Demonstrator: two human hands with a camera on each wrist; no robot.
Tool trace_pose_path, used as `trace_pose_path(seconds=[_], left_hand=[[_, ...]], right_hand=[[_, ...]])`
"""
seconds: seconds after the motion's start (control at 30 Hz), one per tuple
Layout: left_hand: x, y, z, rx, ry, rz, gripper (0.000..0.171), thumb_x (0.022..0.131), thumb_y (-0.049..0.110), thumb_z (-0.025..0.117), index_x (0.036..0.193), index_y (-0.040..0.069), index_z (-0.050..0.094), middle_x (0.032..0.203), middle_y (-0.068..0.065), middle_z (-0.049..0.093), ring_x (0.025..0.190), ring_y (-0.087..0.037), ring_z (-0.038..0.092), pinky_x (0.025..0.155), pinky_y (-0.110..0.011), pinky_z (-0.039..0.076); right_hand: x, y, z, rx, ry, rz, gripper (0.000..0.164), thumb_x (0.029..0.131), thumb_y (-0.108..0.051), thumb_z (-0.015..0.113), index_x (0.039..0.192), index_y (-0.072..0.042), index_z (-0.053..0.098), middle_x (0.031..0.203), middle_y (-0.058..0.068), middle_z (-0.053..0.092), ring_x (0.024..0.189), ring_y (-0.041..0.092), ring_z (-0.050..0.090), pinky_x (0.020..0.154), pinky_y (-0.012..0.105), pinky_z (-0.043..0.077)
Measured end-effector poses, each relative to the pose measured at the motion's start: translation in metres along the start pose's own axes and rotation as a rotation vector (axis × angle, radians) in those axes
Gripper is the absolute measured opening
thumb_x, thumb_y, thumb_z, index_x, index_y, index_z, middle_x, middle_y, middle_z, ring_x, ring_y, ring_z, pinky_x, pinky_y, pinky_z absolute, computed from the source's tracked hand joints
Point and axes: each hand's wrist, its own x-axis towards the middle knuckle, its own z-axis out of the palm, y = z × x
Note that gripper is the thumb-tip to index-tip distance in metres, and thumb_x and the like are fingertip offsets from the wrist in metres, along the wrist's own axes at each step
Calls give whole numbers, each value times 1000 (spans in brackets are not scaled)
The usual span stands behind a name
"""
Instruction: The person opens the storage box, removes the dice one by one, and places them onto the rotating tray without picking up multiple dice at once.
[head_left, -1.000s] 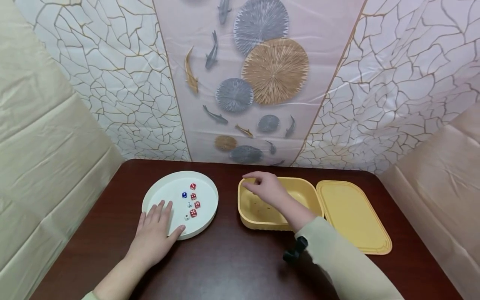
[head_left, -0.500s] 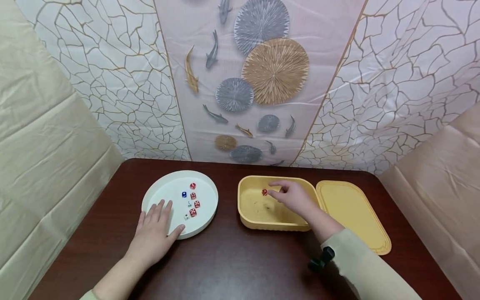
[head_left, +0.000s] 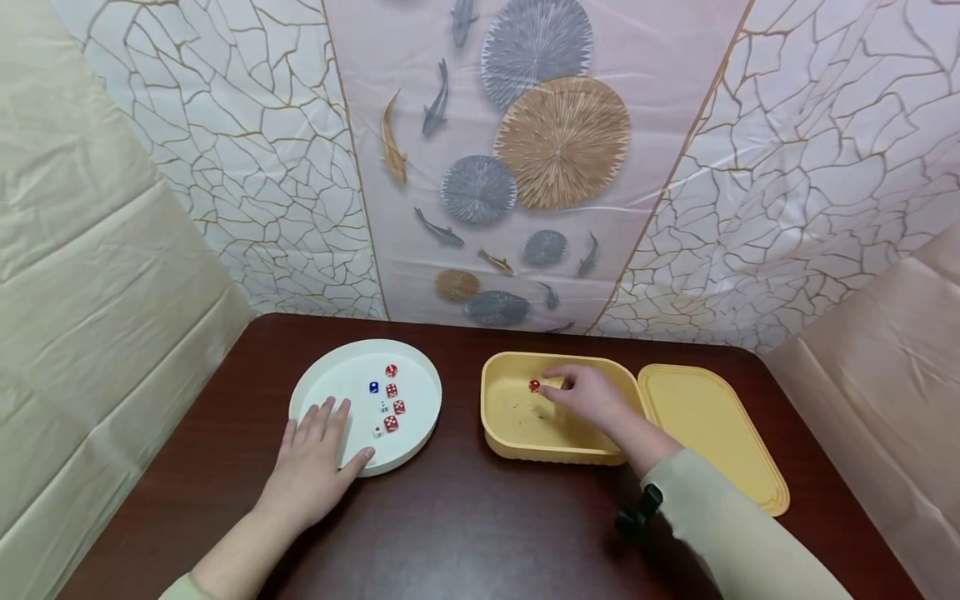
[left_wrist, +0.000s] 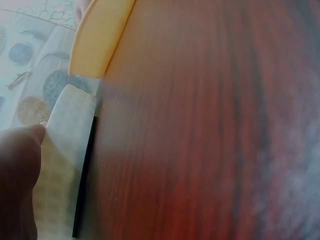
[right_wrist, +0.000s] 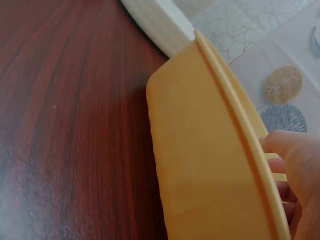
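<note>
My left hand [head_left: 307, 471] lies over the near-left rim of a round white tray [head_left: 322, 375], fingers straight and spread inside it, thumb along the near rim. In the tray are several red dice [head_left: 391, 423], a blue die [head_left: 373, 387] and two small white dice [head_left: 378, 432]. My right hand [head_left: 596, 400] reaches into a yellow rectangular box [head_left: 562, 455]. Its thumb tip is right beside a red die [head_left: 534, 386], with a gap between thumb and index finger. In the right wrist view, the box wall [right_wrist: 205, 150] partly hides the fingers.
A flat yellow lid [head_left: 712, 433] lies against the box's right side. Both containers stand on a dark wooden table [head_left: 450, 517], with patterned cloth [head_left: 555, 150] hanging behind it and cream cloth [head_left: 97, 250] at the sides.
My right hand has moved right and lower from over the box's left end, and the red die in the box came into sight. My left hand has stayed on the tray.
</note>
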Motion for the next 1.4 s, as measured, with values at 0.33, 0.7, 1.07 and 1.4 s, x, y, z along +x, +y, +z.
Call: trace_pose_path(seconds=[0.33, 0.7, 1.07, 1.4], left_hand=[[3, 3, -1, 3, 5, 15, 83, 95, 56, 56, 154, 3, 30, 156, -25, 28, 144, -46, 21, 116, -63, 9], [2, 3, -1, 3, -2, 7, 83, 95, 56, 56, 154, 3, 30, 156, -25, 28, 144, -46, 21, 116, -64, 10], [1, 1, 0, 0, -1, -1, 83, 95, 54, 58, 154, 3, 30, 156, -25, 29, 144, -46, 21, 116, -64, 9], [0, 0, -1, 1, 7, 3, 83, 95, 54, 58, 154, 3, 30, 156, -24, 29, 144, -45, 21, 116, -63, 10]], right_hand=[[9, 2, 4, -136, -39, -26, 34, 92, -33, 69, 121, -15, 71, 89, 1, 69, 71, 14, 57, 65, 34, 47], [18, -5, 5, -327, -71, -99, 29, 93, -27, 68, 120, -16, 71, 112, 2, 71, 89, 19, 64, 82, 44, 51], [25, -6, 9, -354, -99, -100, 20, 90, -21, 69, 109, -16, 73, 107, 0, 71, 90, 19, 63, 81, 42, 51], [28, -7, 9, -361, -134, -82, 22, 88, -18, 70, 109, -16, 74, 111, 0, 71, 87, 16, 61, 78, 38, 50]])
